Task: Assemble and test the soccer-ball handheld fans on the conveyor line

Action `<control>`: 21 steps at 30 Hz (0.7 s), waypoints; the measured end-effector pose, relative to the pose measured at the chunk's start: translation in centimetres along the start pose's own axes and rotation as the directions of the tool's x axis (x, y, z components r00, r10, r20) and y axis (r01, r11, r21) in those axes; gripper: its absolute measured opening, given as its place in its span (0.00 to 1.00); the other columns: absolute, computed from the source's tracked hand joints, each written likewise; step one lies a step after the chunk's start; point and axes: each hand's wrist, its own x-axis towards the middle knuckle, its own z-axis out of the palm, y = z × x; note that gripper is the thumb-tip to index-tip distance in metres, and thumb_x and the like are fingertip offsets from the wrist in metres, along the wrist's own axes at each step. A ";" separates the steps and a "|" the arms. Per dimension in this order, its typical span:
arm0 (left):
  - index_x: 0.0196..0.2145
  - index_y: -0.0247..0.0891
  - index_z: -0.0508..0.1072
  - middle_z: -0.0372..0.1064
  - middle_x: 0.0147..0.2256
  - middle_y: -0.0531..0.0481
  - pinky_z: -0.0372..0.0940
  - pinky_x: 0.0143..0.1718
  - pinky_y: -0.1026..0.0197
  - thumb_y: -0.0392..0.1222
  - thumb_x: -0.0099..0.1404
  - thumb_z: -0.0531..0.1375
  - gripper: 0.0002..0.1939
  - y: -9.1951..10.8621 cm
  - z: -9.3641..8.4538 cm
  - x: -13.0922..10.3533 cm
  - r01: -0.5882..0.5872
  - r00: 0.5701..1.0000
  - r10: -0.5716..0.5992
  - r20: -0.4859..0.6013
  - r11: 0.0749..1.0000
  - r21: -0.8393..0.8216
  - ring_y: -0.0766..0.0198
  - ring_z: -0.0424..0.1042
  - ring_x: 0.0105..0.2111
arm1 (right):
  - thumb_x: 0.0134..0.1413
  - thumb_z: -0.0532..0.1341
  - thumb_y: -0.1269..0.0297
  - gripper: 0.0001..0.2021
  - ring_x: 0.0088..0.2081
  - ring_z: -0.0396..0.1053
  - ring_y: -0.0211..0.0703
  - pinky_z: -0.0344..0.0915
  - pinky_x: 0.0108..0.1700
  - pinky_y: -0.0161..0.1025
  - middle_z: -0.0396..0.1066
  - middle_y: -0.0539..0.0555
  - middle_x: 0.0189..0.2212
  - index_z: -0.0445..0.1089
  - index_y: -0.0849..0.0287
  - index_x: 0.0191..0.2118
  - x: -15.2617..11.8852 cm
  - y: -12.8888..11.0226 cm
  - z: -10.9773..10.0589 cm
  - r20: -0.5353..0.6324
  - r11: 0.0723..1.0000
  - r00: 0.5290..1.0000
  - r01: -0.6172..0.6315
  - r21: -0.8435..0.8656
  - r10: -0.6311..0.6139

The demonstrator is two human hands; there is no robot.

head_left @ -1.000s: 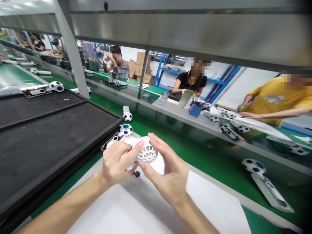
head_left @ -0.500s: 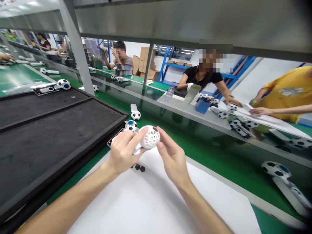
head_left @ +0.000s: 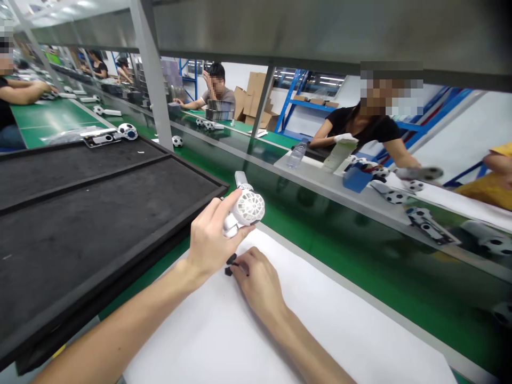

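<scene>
My left hand (head_left: 212, 232) is wrapped round a white football-patterned piece (head_left: 250, 207) and holds it above the white sheet (head_left: 320, 320). The lattice side of its round head faces up. Lower down, my right hand (head_left: 258, 277) rests at the sheet with its fingertips pinched at the small black pieces (head_left: 229, 271). A thin dark bit shows between those fingertips. Just behind the held piece, another white piece with a handle (head_left: 240, 179) lies on the green belt.
A large black tray (head_left: 112, 213) fills the left side. Beyond the green belt (head_left: 296, 229), a grey ledge holds a bottle (head_left: 297, 153), a blue box (head_left: 357, 177) and several football-patterned pieces. People sit across and at far left. A metal post (head_left: 154, 80) stands behind the tray.
My right hand has come away from the held piece and moved down to the small black pieces. My left hand keeps its hold, with the piece slightly higher. The view has turned left.
</scene>
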 end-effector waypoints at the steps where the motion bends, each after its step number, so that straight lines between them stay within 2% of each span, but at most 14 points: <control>1: 0.57 0.37 0.68 0.70 0.37 0.48 0.69 0.39 0.59 0.46 0.61 0.67 0.29 0.0 0.0 0.0 0.007 1.000 -0.007 0.016 1.000 0.004 0.60 0.71 0.35 | 0.52 0.62 0.74 0.04 0.34 0.67 0.49 0.60 0.38 0.45 0.69 0.55 0.33 0.73 0.60 0.30 0.1 0.0 -0.2 0.003 0.999 1.000 -0.026 0.042 0.026; 4: 0.57 0.37 0.68 0.71 0.39 0.47 0.69 0.40 0.59 0.45 0.61 0.67 0.29 0.0 0.0 -0.2 0.020 0.997 -0.022 0.074 0.999 0.031 0.58 0.72 0.38 | 0.52 0.62 0.68 0.03 0.29 0.68 0.45 0.63 0.34 0.43 0.72 0.54 0.27 0.71 0.61 0.29 0.6 0.2 -1.8 0.041 0.969 0.993 -0.121 0.217 0.115; 6: 0.58 0.38 0.67 0.71 0.40 0.47 0.69 0.40 0.59 0.44 0.61 0.67 0.29 -0.1 0.1 -0.3 0.015 0.992 -0.021 0.124 0.999 0.046 0.57 0.73 0.39 | 0.53 0.63 0.61 0.08 0.27 0.70 0.44 0.66 0.32 0.42 0.73 0.54 0.24 0.71 0.62 0.32 0.9 0.1 -3.8 0.057 0.927 0.988 -0.157 0.340 0.146; 9: 0.59 0.38 0.67 0.71 0.41 0.47 0.69 0.38 0.59 0.44 0.62 0.67 0.29 0.1 0.2 -0.5 -0.024 0.980 0.010 0.200 0.997 0.067 0.57 0.73 0.38 | 0.51 0.65 0.54 0.17 0.28 0.71 0.43 0.71 0.35 0.42 0.74 0.55 0.25 0.74 0.65 0.37 0.8 -0.5 -7.4 -0.018 0.881 0.986 -0.138 0.452 0.163; 11: 0.59 0.38 0.66 0.71 0.39 0.48 0.68 0.36 0.59 0.44 0.62 0.66 0.29 0.3 0.2 -0.7 -0.063 0.971 0.041 0.237 0.995 0.082 0.57 0.73 0.37 | 0.51 0.66 0.52 0.19 0.28 0.71 0.42 0.72 0.36 0.41 0.74 0.54 0.25 0.76 0.65 0.40 0.5 -1.2 -9.4 -0.081 0.872 0.983 -0.105 0.477 0.163; 13: 0.59 0.38 0.66 0.71 0.38 0.48 0.67 0.36 0.59 0.44 0.63 0.66 0.28 0.5 0.3 -1.0 -0.099 0.960 0.074 0.269 0.992 0.082 0.57 0.73 0.37 | 0.52 0.65 0.54 0.18 0.28 0.71 0.41 0.72 0.36 0.40 0.74 0.53 0.25 0.77 0.64 0.41 -0.1 -1.9 -10.8 -0.126 0.875 0.984 -0.054 0.481 0.129; 16: 0.60 0.40 0.64 0.71 0.39 0.48 0.67 0.37 0.58 0.45 0.64 0.65 0.29 1.0 0.5 -1.6 -0.141 0.939 0.118 0.324 0.989 0.050 0.57 0.73 0.37 | 0.56 0.63 0.60 0.12 0.29 0.71 0.39 0.71 0.36 0.37 0.74 0.52 0.26 0.79 0.60 0.40 -0.9 -2.7 -11.8 -0.192 0.903 0.981 0.059 0.426 0.027; 21: 0.57 0.38 0.64 0.74 0.42 0.47 0.69 0.39 0.55 0.41 0.60 0.68 0.30 2.0 0.8 -2.2 -0.168 0.911 0.175 0.373 0.984 -0.052 0.54 0.75 0.39 | 0.61 0.59 0.69 0.10 0.33 0.73 0.38 0.71 0.34 0.33 0.74 0.51 0.33 0.79 0.56 0.42 -2.0 -3.6 -12.1 -0.294 0.955 0.938 0.240 0.175 -0.182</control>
